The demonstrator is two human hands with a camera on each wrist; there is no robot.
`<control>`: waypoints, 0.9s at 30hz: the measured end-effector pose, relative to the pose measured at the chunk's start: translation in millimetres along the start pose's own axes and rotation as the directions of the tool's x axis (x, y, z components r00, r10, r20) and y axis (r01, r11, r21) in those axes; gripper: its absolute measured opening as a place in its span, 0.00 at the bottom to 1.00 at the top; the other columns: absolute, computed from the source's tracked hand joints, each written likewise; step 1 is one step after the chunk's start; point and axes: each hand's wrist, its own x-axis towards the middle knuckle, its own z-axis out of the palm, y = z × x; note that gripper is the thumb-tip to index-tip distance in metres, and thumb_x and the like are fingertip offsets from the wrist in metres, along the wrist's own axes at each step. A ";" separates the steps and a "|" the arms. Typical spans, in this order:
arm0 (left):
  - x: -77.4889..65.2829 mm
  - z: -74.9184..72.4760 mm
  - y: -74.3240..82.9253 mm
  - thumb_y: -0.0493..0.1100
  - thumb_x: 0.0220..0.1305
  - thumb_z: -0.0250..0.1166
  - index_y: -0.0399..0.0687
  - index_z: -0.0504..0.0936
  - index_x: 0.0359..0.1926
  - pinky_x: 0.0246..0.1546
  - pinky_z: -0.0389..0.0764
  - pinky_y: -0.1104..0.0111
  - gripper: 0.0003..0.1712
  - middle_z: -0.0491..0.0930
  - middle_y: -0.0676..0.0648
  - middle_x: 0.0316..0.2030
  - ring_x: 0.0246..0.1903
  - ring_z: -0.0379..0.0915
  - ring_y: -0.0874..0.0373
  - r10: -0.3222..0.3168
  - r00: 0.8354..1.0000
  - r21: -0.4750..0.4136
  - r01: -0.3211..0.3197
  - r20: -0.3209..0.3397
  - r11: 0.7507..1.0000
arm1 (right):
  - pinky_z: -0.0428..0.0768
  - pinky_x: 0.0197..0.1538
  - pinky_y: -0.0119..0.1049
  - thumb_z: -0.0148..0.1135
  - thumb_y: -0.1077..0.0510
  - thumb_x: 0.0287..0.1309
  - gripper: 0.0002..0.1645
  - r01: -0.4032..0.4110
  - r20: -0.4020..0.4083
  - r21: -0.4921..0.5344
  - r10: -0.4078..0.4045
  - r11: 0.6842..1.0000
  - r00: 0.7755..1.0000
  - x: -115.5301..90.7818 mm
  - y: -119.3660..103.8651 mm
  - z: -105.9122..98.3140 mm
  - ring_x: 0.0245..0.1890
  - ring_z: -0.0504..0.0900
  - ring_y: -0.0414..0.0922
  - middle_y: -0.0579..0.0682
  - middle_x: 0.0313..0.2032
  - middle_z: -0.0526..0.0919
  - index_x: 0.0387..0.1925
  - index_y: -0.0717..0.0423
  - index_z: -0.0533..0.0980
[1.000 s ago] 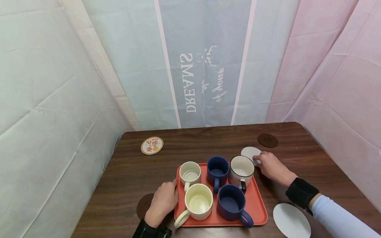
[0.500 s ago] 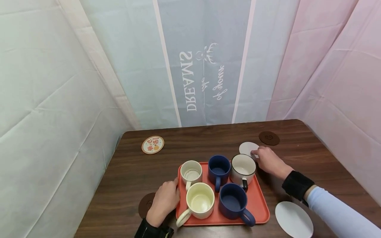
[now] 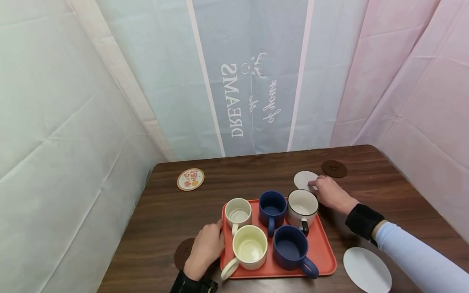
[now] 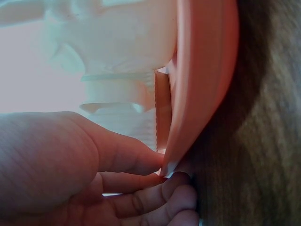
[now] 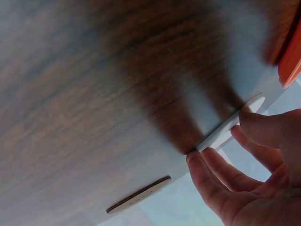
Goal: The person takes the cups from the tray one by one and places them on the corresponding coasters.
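An orange-red tray (image 3: pixel 331 264) carries several mugs: a small cream mug (image 3: pixel 238 211), a pale yellow mug (image 3: pixel 250 248), a small blue mug (image 3: pixel 272 209), a larger blue mug (image 3: pixel 290 248) and a white mug with a dark rim (image 3: pixel 302 207). My left hand (image 3: pixel 206 246) pinches the tray's left edge, thumb above and fingers below in the left wrist view. Behind the white mug, my right hand (image 3: pixel 333 194) grips a white round coaster (image 3: pixel 305 179) by its edges. The right wrist view has that coaster (image 5: pixel 221 134) lying low at the tabletop between thumb and fingers.
On the brown wooden table (image 3: pixel 146 228) lie a patterned round coaster (image 3: pixel 190 179) at the back left and a dark smiley coaster (image 3: pixel 334 168) at the back right. Another dark coaster (image 3: pixel 182 253) sits partly under my left hand. A white disc (image 3: pixel 367 269) lies right of the tray.
My right hand has slid the white coaster a little back, away from the white mug. The left hand has stayed on the tray's edge. The view has shifted slightly.
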 end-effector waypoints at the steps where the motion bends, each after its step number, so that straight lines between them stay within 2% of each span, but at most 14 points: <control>1: -0.1 0.1 0.2 0.34 0.70 0.64 0.38 0.84 0.49 0.24 0.75 0.60 0.09 0.79 0.48 0.26 0.25 0.78 0.55 0.000 1.000 0.001 0.000 -0.001 1.000 | 0.84 0.42 0.57 0.74 0.75 0.51 0.15 -0.001 0.001 0.002 0.001 1.000 1.000 1.3 0.1 -0.1 0.35 0.84 0.58 0.64 0.34 0.85 0.43 0.72 0.85; 12: -0.5 -1.8 1.2 0.34 0.71 0.64 0.34 0.84 0.54 0.25 0.74 0.61 0.13 0.77 0.48 0.26 0.25 0.76 0.58 -0.001 1.000 -0.006 0.002 0.024 1.000 | 0.84 0.44 0.57 0.73 0.72 0.55 0.15 -0.041 0.019 0.013 0.040 0.999 0.999 10.7 3.5 4.3 0.38 0.85 0.60 0.66 0.37 0.85 0.46 0.72 0.85; 23: 0.1 -0.2 0.4 0.35 0.72 0.64 0.35 0.84 0.55 0.25 0.75 0.60 0.14 0.79 0.48 0.27 0.25 0.76 0.57 -0.010 1.000 -0.004 0.010 0.023 1.000 | 0.83 0.45 0.58 0.73 0.72 0.57 0.15 -0.052 0.027 0.035 0.051 0.998 0.998 18.5 4.0 6.2 0.42 0.85 0.62 0.68 0.40 0.85 0.47 0.73 0.84; 27: 0.3 0.6 -0.5 0.35 0.71 0.64 0.36 0.84 0.52 0.24 0.75 0.60 0.12 0.79 0.48 0.27 0.26 0.77 0.56 -0.008 1.000 0.001 0.008 0.019 1.000 | 0.83 0.46 0.59 0.73 0.72 0.58 0.15 -0.062 0.029 0.041 0.061 0.997 0.998 21.9 3.4 6.5 0.42 0.85 0.62 0.68 0.41 0.86 0.48 0.73 0.84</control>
